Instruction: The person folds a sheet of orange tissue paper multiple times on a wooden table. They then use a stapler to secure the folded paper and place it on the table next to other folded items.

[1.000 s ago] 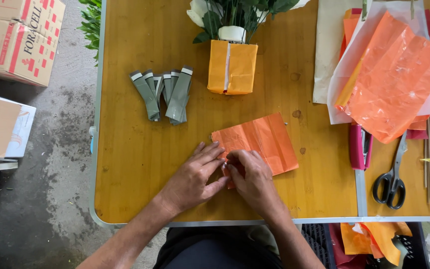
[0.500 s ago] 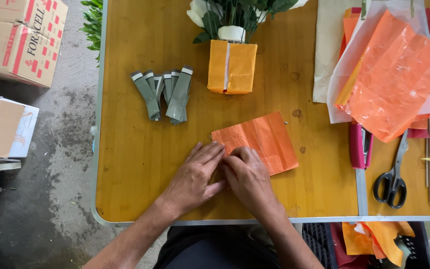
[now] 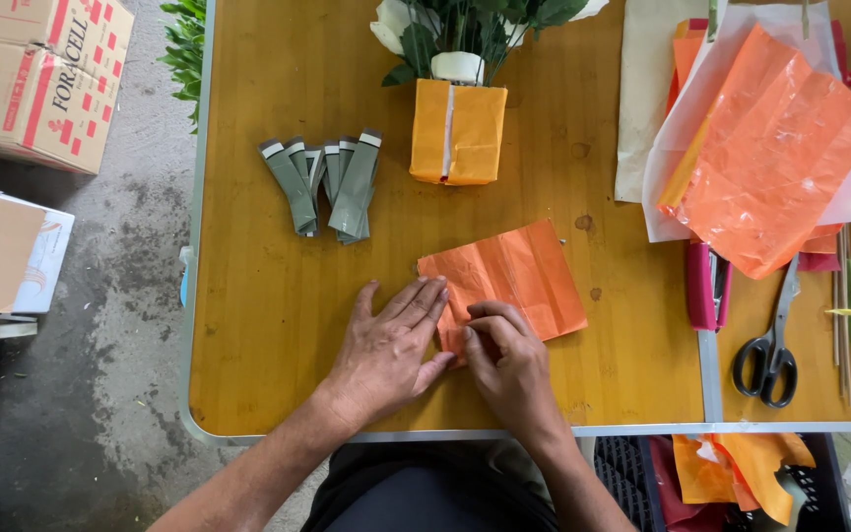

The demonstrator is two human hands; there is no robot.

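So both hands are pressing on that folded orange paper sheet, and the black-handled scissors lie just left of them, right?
Not quite. Both the left hand and right hand do press the folded orange paper sheet, but the head view shows the black-handled scissors lying to their right, past the table's seam.

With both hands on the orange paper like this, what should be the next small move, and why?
Probably slide the right hand along the near left corner of the orange paper to press the fold flat. The left hand lies flat beside it, fingertips on the paper's left edge, pinning the sheet to the table, while the right fingers curl over that corner, which looks folded but not sharply creased.
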